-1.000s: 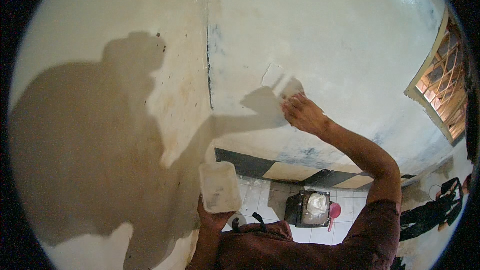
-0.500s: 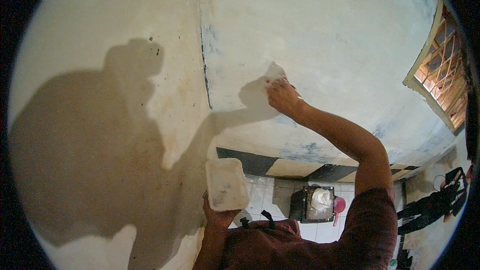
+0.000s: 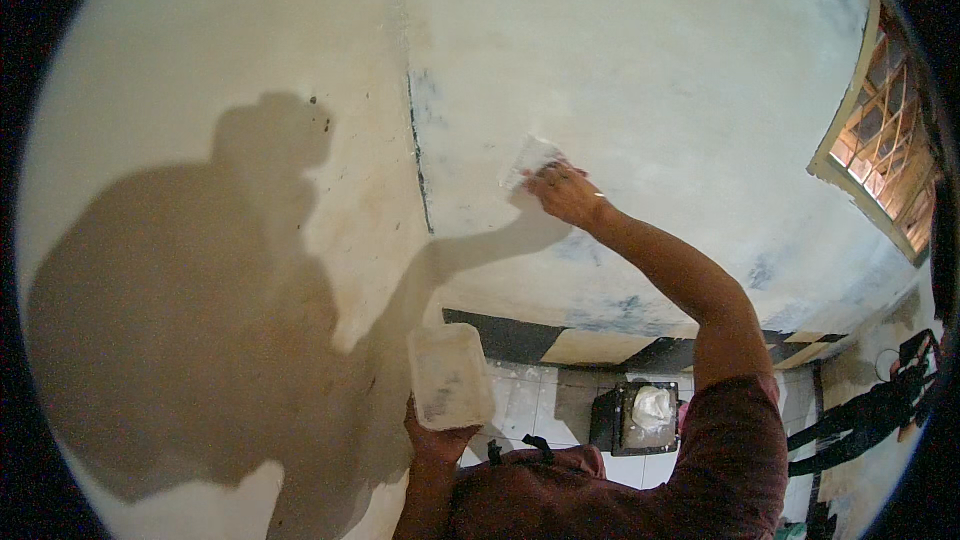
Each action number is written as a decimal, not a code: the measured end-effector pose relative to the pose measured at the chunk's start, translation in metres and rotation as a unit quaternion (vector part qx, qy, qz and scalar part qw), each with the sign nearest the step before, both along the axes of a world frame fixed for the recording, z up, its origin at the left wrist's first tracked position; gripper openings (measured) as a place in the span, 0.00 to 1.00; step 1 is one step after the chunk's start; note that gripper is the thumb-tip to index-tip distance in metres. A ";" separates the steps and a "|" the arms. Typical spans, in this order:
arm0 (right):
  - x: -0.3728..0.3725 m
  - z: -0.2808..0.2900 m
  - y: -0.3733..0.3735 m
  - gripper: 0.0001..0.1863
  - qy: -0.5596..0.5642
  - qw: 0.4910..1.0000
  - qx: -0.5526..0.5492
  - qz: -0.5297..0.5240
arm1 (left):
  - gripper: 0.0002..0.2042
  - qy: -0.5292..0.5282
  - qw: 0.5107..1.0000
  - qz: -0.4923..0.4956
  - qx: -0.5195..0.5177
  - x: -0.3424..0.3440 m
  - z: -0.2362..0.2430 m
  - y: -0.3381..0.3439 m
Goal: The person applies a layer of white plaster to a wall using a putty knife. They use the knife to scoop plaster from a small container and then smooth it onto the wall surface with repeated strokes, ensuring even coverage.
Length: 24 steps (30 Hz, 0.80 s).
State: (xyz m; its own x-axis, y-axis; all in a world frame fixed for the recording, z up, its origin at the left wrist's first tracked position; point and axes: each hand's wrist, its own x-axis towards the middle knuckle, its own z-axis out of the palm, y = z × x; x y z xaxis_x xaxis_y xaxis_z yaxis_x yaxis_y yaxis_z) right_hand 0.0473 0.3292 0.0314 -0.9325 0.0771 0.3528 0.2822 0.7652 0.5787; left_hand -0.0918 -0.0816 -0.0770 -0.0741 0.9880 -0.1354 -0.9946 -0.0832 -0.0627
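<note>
My right hand (image 3: 565, 194) is closed on a pale, flat putty scraper (image 3: 527, 158). Its broad blade lies at a slant against the whitish wall (image 3: 640, 70), right of the corner. Low on the left, my left hand (image 3: 438, 440) grips a shallow rectangular white tub (image 3: 452, 380) from below. Greyish smears mark the tub's inside; how much material it holds I cannot tell. Bluish-grey patches (image 3: 620, 312) show on the wall below my right hand.
A dark crack (image 3: 418, 160) runs down the wall corner. Black and cream tiles (image 3: 500, 336) line the wall's foot. On the floor stands a dark square container (image 3: 628, 440) with a white bag (image 3: 652, 406). A barred window (image 3: 885, 130) and a dark-clothed person (image 3: 850, 425) are at right.
My right hand has moved slightly down and left, and the scraper has swung so its blade points left. The tub stays in my left hand. My arm now mostly covers a pink scoop on the floor.
</note>
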 end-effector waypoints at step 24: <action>-0.083 0.080 -0.085 0.25 0.303 0.943 -0.064 -0.122 | 0.32 0.049 0.997 0.036 -0.042 -0.026 -0.009 -0.028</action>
State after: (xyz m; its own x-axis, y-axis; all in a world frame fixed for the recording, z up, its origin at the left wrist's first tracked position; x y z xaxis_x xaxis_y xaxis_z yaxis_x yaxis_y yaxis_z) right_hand -0.0358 0.2442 0.1113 -0.5110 0.3406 0.7892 0.7082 0.6871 0.1620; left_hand -0.1174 -0.1100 -0.0864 -0.1607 0.9651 -0.2069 -0.9869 -0.1548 0.0447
